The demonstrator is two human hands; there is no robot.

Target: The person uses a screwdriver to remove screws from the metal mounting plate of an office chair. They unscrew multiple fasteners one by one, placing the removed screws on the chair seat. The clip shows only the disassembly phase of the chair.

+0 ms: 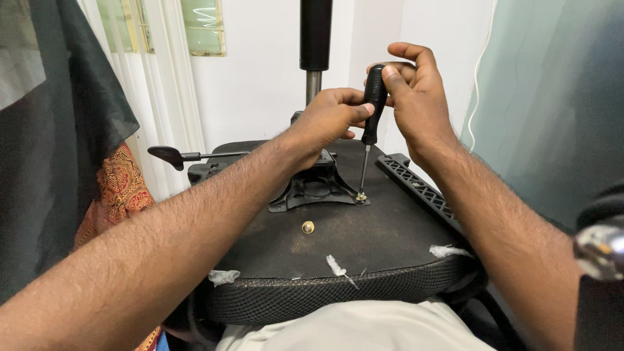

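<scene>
An upturned black office chair seat (383, 244) rests on my lap, its metal tilt plate (315, 188) facing up. My right hand (416, 91) grips the black handle of a screwdriver (372, 110), held nearly upright. Its tip sits on a brass screw (360, 196) at the plate's near right corner. My left hand (328, 117) rests on the plate, its thumb and fingertips pinching the lower handle. A second brass screw (308, 227) lies loose on the seat underside, in front of the plate.
The gas lift column (315, 45) rises from the plate. A lever with a black paddle (170, 156) sticks out left. A ribbed black bracket (416, 185) lies at the right. Dark and patterned cloth (117, 188) hangs at left; a chrome part (601, 247) at right.
</scene>
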